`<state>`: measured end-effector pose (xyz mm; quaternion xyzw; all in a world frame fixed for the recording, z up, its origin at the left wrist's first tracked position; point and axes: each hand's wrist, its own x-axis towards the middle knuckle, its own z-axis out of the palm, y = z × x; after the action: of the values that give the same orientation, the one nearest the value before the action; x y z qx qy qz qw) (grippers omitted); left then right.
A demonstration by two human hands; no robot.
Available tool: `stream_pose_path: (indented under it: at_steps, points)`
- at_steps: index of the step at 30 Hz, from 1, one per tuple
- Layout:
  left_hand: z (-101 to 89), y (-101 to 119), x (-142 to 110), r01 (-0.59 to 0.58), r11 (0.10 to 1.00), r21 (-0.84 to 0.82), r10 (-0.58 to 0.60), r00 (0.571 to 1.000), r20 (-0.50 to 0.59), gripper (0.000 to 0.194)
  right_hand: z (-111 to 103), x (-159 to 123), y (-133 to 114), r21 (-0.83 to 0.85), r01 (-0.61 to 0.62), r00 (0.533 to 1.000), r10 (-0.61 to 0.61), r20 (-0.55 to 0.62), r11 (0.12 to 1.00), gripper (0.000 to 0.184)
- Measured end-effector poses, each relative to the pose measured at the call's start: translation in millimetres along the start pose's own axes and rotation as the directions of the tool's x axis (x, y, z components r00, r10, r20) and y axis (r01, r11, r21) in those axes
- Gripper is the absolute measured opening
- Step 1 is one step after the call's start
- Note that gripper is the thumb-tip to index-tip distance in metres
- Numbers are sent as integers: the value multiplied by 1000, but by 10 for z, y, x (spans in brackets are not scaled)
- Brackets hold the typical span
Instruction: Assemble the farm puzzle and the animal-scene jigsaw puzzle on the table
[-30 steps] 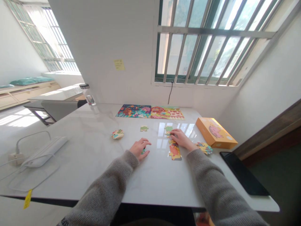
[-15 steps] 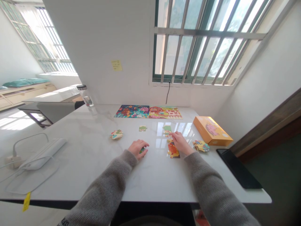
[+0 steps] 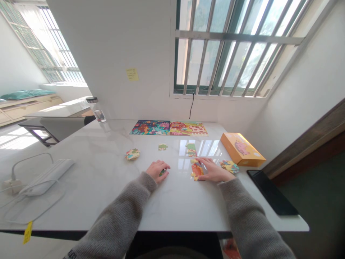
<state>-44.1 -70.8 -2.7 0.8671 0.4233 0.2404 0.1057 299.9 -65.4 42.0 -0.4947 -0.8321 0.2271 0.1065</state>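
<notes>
One grip is plain: the right hand (image 3: 211, 170) grasps the red-and-yellow section (image 3: 197, 170) between fingers and thumb, flat on the bench (image 3: 172, 205). Left of that section, the left hand (image 3: 156, 170) covers a green piece (image 3: 162, 172) — held or not, I cannot tell. The step looks like aligning; the next move likely calls for matching edges with the green section (image 3: 191, 150) just beyond. The grasped section looks bright, tabs jutting leftward.

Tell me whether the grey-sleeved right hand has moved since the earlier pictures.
Yes: the grey-sleeved right hand has moved toward the person, judged against the orange rectangular cardboard box.
</notes>
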Motion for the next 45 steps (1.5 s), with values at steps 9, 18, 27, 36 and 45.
stream_pose_path:
  at_steps: [9,18,27,36,45]
  points:
    - [-85,104,113,-33,983,-180,31,999,-16,20,49,67,-42,-14,-16,1000,16,4,1000,93]
    - [-11,130,699,-129,981,-148,147,982,121,23,88,55,-34,0,8,1000,-8,27,1000,104]
    - [482,159,1596,31,988,152,-57,983,173,43,112,89,-29,-1,8,1000,-8,-3,1000,92]
    - [690,160,1632,102,971,218,-134,982,135,43,78,173,12,18,45,998,-44,-41,999,92]
    - [676,182,1618,115,979,168,-138,981,139,44,48,250,72,28,68,998,-67,-21,997,85]
